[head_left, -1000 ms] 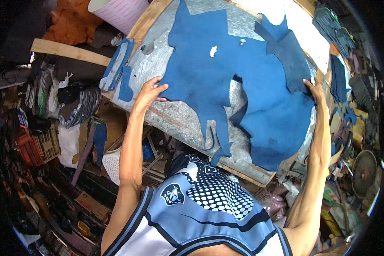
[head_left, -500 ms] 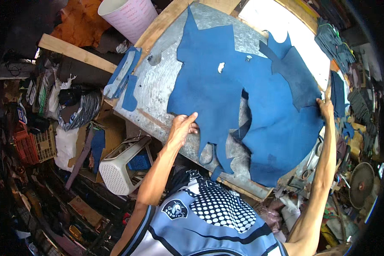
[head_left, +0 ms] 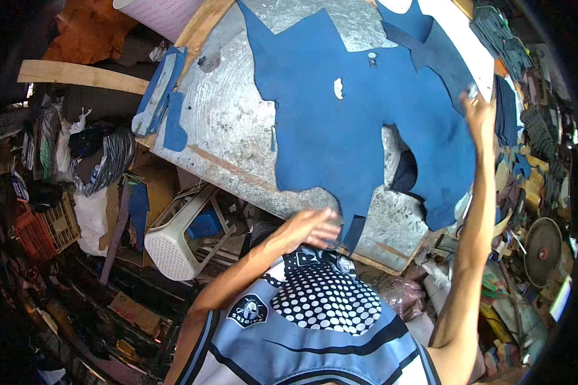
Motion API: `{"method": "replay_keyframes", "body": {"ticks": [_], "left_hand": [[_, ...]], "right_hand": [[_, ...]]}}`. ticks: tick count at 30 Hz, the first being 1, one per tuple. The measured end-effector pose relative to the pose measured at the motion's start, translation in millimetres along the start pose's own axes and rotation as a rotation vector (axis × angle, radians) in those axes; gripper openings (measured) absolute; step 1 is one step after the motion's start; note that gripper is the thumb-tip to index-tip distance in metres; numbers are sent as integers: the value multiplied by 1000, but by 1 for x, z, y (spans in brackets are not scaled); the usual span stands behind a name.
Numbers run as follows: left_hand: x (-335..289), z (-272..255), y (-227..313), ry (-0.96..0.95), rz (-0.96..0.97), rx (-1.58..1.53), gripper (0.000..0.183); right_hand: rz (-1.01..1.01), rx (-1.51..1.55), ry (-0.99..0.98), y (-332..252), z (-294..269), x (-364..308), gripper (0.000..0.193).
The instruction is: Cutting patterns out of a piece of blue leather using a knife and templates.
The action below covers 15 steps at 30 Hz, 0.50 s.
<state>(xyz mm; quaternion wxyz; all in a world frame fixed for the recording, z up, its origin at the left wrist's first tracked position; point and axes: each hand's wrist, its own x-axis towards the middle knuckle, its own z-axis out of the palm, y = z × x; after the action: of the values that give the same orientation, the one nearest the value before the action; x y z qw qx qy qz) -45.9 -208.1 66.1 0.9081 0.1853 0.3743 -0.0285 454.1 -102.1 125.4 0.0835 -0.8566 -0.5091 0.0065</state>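
Note:
A large blue sheet of leather [head_left: 327, 135] with ragged edges, cut-out gaps and a small hole lies spread over a grey metal-topped table [head_left: 231, 128]. A darker blue leather piece [head_left: 440, 54] overlaps its far right part. My left hand [head_left: 311, 230] hovers off the table's near edge, below a narrow tail of the leather. Its fingers are stretched out, a little blurred, and hold nothing visible. At the leather's right edge is my right hand [head_left: 478, 115], fingers closed around a small, shiny, whitish thing too blurred to name.
Blue leather strips [head_left: 167, 96] lie on the table's left corner. A white bucket [head_left: 164, 16] stands beyond them. Left of the table are a tipped pale plastic stool [head_left: 173, 253] and crates [head_left: 48, 224]. Stacked dark pieces [head_left: 501, 42] and a round fan-like disc [head_left: 544, 252] are at right.
The leather has shifted and turned, its near right part now farther from me. My left hand has let go of it and come toward my body; my right hand has moved farther away.

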Motion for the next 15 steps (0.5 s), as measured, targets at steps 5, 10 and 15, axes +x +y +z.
{"method": "replay_keyframes", "body": {"ticks": [5,10,15], "left_hand": [[-34,-34,36,312,327,687,43],[8,-78,164,851,1093,1353,36],[78,-92,206,815,1056,1969,61]], "right_hand": [[-211,100,-88,-98,-5,-209,39],[-56,166,13,-139,7,-331,60],[197,116,-181,-165,29,-376,65]]}}
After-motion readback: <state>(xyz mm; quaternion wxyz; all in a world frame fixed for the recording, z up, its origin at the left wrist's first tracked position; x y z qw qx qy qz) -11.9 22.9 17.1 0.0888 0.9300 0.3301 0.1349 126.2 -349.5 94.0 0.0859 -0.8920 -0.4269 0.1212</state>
